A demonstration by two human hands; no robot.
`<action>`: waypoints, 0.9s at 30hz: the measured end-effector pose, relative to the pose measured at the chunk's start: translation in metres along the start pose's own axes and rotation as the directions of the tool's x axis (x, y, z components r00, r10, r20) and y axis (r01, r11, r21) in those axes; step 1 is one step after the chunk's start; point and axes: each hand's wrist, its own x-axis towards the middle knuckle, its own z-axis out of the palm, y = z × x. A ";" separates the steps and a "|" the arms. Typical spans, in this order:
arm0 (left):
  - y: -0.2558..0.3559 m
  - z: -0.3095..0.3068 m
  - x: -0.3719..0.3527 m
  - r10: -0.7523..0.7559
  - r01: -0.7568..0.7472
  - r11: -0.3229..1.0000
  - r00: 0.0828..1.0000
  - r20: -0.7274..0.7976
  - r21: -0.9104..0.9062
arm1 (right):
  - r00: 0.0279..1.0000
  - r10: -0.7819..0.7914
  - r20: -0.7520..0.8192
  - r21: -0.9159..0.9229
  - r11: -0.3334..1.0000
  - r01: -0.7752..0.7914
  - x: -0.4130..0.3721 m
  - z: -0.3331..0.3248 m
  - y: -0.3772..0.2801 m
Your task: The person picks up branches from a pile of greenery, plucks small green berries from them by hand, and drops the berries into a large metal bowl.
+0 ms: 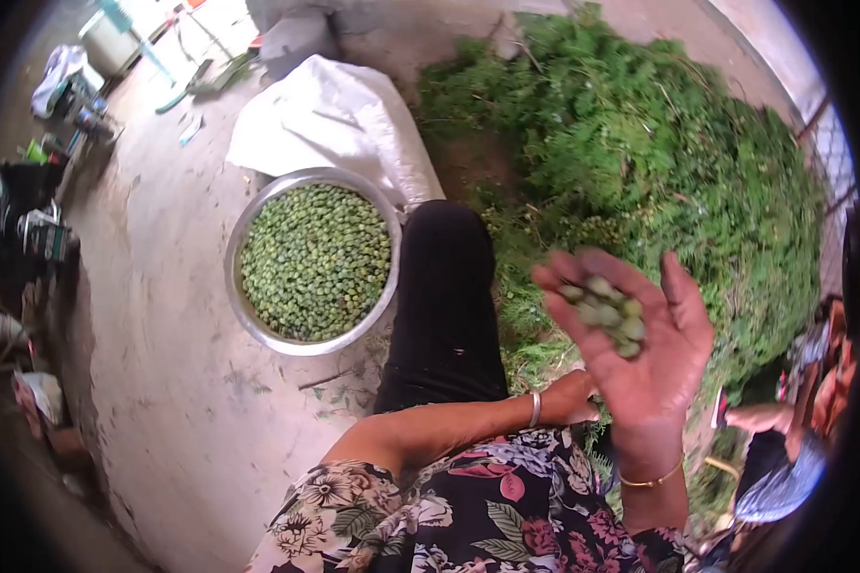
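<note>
My right hand (631,334) is raised palm up, with a gold-coloured bangle at the wrist. Its fingers curve loosely around several small round green fruits (604,313) lying in the palm. Below it, my left hand (573,396), with a silver bracelet, is closed at the lower edge of the leafy heap. It seems to grip a leafy sprig (597,441), partly hidden behind the right wrist. To the left of my knee stands a wide metal basin (242,304) filled with the same kind of green fruits (315,263).
A large heap of feathery green branches (659,162) spreads along the right. Behind the basin lies a white woven sack (330,115). Assorted household items (38,215) line the left wall. Another person (784,458) sits at the right edge.
</note>
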 end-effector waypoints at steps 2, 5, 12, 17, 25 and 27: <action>-0.009 -0.008 0.004 0.022 -0.024 0.999 0.997 -0.075 -0.034 | 0.977 0.072 0.200 -0.004 0.997 -0.073 0.029 0.034 0.023; -0.026 -0.017 0.006 0.046 -0.059 0.995 0.985 -0.166 -0.075 | 0.960 0.094 0.262 -0.011 0.995 -0.094 0.074 0.076 0.062; -0.059 -0.017 0.004 0.095 -0.146 0.976 0.953 -0.289 -0.163 | 0.969 0.080 0.232 -0.131 0.990 -0.050 0.098 0.054 0.076; -0.014 -0.003 -0.001 0.000 -0.034 0.918 0.996 -0.084 -0.396 | 0.917 -0.382 0.117 -0.489 0.781 0.388 0.042 -0.021 0.015; 0.031 -0.033 -0.014 -0.007 -0.002 0.994 0.997 -0.077 -0.112 | 0.630 -0.733 -0.258 -0.917 0.391 0.079 -0.087 -0.163 -0.002; 0.039 -0.029 -0.012 0.101 -0.101 0.995 0.993 -0.062 0.011 | 0.612 -0.731 -0.303 -0.929 0.370 -0.018 -0.103 -0.172 0.005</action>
